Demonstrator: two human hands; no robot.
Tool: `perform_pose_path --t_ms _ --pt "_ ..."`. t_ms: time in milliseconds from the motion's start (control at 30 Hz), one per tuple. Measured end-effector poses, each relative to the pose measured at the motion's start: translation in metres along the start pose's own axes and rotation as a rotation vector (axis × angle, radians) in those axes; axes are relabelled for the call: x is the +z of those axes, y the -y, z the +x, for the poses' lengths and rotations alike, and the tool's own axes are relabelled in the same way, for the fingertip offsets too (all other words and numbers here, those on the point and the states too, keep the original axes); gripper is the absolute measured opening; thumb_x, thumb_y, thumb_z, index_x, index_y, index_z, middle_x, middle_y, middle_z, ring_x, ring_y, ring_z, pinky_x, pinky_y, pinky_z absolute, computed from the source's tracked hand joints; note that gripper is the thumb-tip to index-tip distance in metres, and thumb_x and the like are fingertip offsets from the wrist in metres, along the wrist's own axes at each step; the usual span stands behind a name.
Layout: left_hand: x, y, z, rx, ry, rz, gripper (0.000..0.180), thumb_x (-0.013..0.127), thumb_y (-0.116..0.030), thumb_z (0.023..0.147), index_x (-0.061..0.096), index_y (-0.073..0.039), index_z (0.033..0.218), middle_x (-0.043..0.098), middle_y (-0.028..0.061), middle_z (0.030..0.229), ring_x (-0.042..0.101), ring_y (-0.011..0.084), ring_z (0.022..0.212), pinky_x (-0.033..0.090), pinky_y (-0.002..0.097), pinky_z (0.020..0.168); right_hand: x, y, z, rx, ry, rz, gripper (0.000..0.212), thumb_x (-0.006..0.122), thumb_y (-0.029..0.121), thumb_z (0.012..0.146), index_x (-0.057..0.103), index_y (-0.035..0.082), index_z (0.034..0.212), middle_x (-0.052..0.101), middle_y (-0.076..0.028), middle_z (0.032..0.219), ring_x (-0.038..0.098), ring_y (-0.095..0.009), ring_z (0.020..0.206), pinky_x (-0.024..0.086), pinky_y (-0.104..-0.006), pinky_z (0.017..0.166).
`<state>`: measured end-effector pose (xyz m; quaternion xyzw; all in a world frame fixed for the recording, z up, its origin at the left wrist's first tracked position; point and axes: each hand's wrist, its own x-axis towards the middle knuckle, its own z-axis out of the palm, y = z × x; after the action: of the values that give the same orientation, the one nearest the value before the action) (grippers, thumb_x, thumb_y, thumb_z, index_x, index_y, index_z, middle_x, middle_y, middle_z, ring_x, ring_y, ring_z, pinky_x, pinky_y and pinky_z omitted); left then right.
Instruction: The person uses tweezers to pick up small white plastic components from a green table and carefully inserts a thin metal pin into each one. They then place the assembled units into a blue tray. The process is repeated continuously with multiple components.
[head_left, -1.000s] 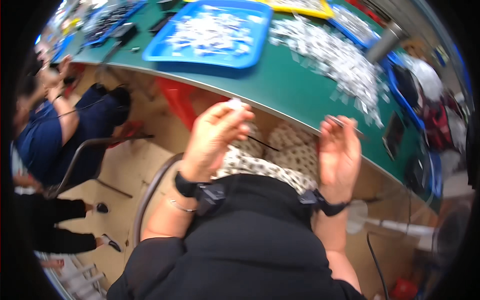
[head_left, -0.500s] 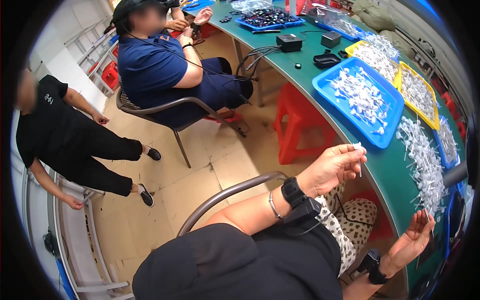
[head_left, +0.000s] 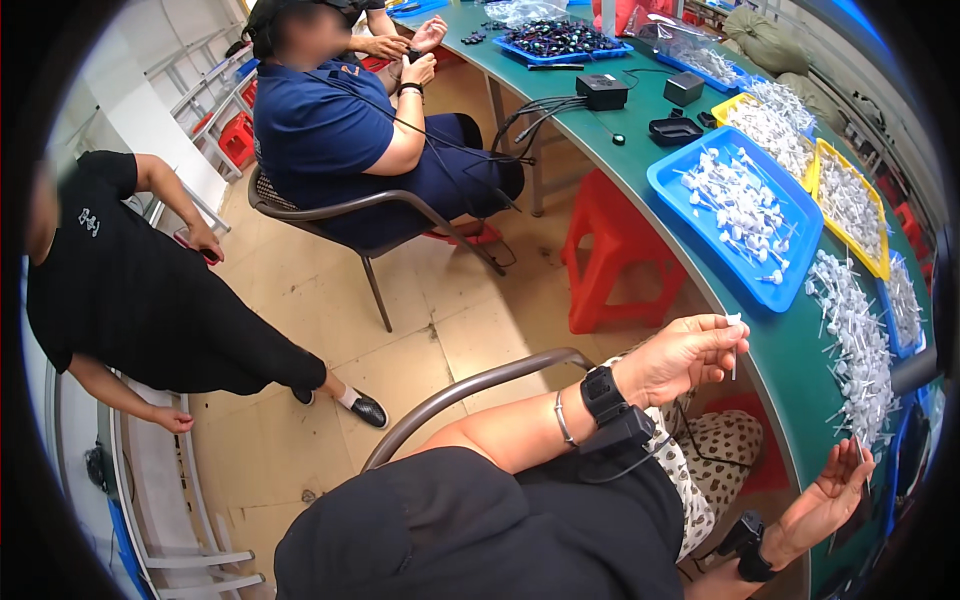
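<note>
My left hand [head_left: 685,358] is closed, thumb and fingertips pinching a small white plastic piece [head_left: 734,345] with a broad head and a thin stem hanging down. It is held out over the near edge of the green table [head_left: 640,165]. At the lower right, my right hand [head_left: 822,498] is turned palm up beside the near end of a loose pile of white stemmed pieces [head_left: 850,350]. Something thin sits at its thumb and fingertips, too small to make out. Beyond my left hand lies a blue tray [head_left: 668,200] holding more of the white pieces.
Yellow trays [head_left: 880,262] of white parts line the table's far side. Black boxes [head_left: 602,92] with cables stand farther along, near a tray of dark parts [head_left: 565,40]. A red stool [head_left: 610,260] is under the edge. One person sits [head_left: 330,125]; another stands left [head_left: 130,270].
The whole view has shifted slightly. Both my hands keep nearly the same pose, the left still pinching its white piece. The person at the left has stepped forward, a foot now nearer my chair.
</note>
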<state>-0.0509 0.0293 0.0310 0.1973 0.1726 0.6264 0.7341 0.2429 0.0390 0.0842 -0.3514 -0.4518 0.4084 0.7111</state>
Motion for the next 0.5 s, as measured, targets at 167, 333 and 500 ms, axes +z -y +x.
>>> perform_pose_path --t_ms 167,333,500 --pt "0.004 0.007 0.006 -0.048 0.008 0.003 0.018 0.065 -0.021 0.097 0.065 -0.008 0.109 0.068 -0.0004 0.097 0.064 0.0057 0.076 0.055 0.0217 0.066 -0.013 0.004 0.001 0.000 0.007 0.034 0.036 0.051 0.027 0.104 0.060 -0.006 0.119 0.065 -0.014 0.112 0.063 -0.020 0.105 0.050 -0.0313 0.098" --pt "0.009 -0.009 0.009 -0.062 -0.029 0.045 0.020 0.065 -0.019 0.096 0.063 -0.005 0.111 0.068 0.0019 0.098 0.062 0.0084 0.076 0.051 0.0244 0.066 -0.007 -0.004 0.018 0.066 0.159 0.357 0.028 0.054 0.023 0.103 0.062 -0.003 0.111 0.065 -0.016 0.109 0.062 -0.022 0.098 0.049 -0.0342 0.092" --pt "0.011 -0.016 0.006 -0.016 -0.016 -0.021 0.023 0.062 -0.019 0.099 0.061 -0.004 0.116 0.064 0.0046 0.102 0.057 0.0100 0.081 0.049 0.0243 0.070 0.017 0.001 0.004 -0.018 0.019 0.168 0.032 0.056 0.029 0.102 0.062 -0.002 0.110 0.069 -0.016 0.104 0.068 -0.021 0.093 0.056 -0.0306 0.084"
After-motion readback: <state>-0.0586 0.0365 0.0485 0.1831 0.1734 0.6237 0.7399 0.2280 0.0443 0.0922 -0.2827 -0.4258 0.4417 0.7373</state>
